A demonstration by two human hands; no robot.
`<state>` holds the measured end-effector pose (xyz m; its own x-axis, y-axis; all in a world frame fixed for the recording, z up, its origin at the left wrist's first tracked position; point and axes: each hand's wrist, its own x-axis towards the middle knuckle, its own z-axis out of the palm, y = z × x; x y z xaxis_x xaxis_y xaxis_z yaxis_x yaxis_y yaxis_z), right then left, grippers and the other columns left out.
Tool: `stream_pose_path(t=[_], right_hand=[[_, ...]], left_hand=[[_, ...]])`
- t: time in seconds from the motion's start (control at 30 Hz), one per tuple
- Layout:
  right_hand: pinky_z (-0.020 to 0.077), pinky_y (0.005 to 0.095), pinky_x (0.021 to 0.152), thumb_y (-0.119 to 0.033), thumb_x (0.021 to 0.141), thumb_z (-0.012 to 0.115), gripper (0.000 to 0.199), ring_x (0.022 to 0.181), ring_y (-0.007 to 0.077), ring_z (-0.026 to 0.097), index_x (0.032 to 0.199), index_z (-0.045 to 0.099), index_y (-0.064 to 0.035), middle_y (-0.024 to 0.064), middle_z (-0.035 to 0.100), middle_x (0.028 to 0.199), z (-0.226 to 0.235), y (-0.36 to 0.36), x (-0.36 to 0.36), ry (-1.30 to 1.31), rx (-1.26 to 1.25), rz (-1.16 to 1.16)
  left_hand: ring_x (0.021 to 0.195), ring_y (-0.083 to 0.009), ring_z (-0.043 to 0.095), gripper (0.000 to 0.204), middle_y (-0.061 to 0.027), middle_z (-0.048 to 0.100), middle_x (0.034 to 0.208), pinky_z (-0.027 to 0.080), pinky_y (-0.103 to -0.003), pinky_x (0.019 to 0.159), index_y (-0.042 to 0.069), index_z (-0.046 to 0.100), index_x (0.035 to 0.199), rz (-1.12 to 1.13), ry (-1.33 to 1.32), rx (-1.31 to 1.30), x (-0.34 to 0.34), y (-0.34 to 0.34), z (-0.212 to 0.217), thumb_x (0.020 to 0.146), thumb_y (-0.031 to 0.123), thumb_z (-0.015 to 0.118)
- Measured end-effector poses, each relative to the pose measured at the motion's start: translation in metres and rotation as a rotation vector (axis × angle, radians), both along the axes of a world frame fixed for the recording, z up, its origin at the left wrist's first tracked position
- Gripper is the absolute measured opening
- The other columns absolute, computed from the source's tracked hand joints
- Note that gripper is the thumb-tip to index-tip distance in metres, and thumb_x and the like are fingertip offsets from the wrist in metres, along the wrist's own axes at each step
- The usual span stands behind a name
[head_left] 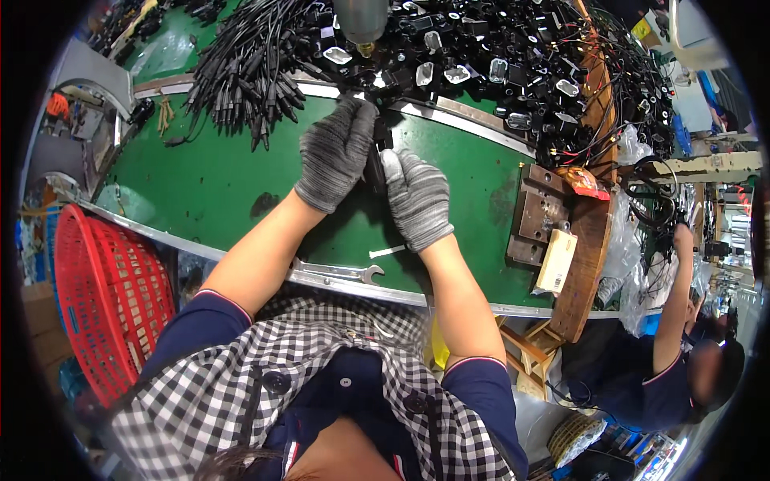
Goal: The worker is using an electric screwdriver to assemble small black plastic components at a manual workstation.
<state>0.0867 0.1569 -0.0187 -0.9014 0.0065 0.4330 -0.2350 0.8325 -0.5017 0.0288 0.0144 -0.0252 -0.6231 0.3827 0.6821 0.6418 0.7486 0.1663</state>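
Observation:
Both my hands wear grey knit gloves and meet over the middle of the green bench top [216, 184]. Between them is a dark black part [374, 170], mostly hidden by the gloves, so its exact kind does not show. My left hand [337, 152] is closed, its fingers curled at the upper end of this part. My right hand [419, 196] pinches it from the right, thumb pointing upward along it. Just beyond the hands, a grey machine head with a brass-coloured tip [365, 48] hangs over the far edge.
Black cables with plug ends [249, 88] are heaped at far left. Black housings with silvery rims [497, 72] pile up at far right. A wrench [372, 274] lies at the near edge. Right are a metal block [539, 212] and a co-worker's arm [672, 297]; left, a red basket [104, 297].

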Motion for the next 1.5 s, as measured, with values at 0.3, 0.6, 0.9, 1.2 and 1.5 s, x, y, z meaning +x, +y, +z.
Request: stream_pose_path(t=[0.3, 0.6, 0.9, 1.2, 1.5], right_hand=[[0.0394, 0.0265, 0.045, -0.043, 0.09, 0.048, 0.041, 0.047, 0.0121, 0.049, 0.078, 0.061, -0.0061, 0.0024, 0.056, 0.059, 0.01, 0.008, 0.005, -0.808, -1.497, 0.212], [0.0344, 0.0198, 0.039, -0.044, 0.09, 0.048, 0.038, 0.042, 0.0057, 0.044, 0.076, 0.059, -0.0097, -0.0021, 0.05, 0.054, 0.01, 0.005, 0.001, -0.602, -1.275, 0.156], [0.0322, 0.017, 0.038, -0.047, 0.089, 0.049, 0.038, 0.043, 0.0043, 0.043, 0.077, 0.057, -0.0114, -0.0041, 0.05, 0.056, -0.019, 0.007, -0.005, -0.048, -0.154, 0.051], [0.0429, 0.0279, 0.045, -0.04, 0.091, 0.047, 0.037, 0.047, 0.0204, 0.051, 0.078, 0.057, -0.0066, 0.0051, 0.053, 0.056, -0.001, 0.01, -0.001, -0.94, -1.691, 0.261], [0.0379, 0.0254, 0.04, -0.038, 0.091, 0.049, 0.037, 0.043, 0.0121, 0.048, 0.085, 0.061, -0.0039, 0.0035, 0.058, 0.062, -0.004, 0.006, 0.003, -0.537, -1.038, 0.202]], left_hand=[[0.074, -0.0206, 0.059, 0.025, -0.0117, 0.062, 0.088, 0.047, -0.03, 0.069, 0.001, 0.059, 0.099, -0.068, -0.59, 0.723, 0.01, 0.017, 0.017, 0.092, 0.021, 0.045], [0.076, -0.0285, 0.061, 0.019, -0.0136, 0.061, 0.087, 0.049, -0.035, 0.063, 0.003, 0.058, 0.098, -0.147, -0.366, 0.568, 0.013, 0.017, 0.018, 0.091, 0.016, 0.046], [0.075, -0.0289, 0.062, 0.019, -0.0147, 0.061, 0.091, 0.05, -0.034, 0.063, 0.003, 0.058, 0.098, -0.058, -0.338, 0.411, 0.008, 0.014, 0.011, 0.09, 0.015, 0.047], [0.072, -0.0293, 0.063, 0.019, -0.0146, 0.064, 0.085, 0.05, -0.035, 0.061, 0.002, 0.059, 0.099, -0.135, -0.399, 0.604, 0.006, 0.012, 0.009, 0.09, 0.015, 0.049], [0.067, -0.0303, 0.063, 0.02, -0.0157, 0.064, 0.075, 0.05, -0.035, 0.058, 0.001, 0.059, 0.099, -0.127, -0.422, 0.654, 0.011, 0.018, 0.018, 0.089, 0.016, 0.051]])
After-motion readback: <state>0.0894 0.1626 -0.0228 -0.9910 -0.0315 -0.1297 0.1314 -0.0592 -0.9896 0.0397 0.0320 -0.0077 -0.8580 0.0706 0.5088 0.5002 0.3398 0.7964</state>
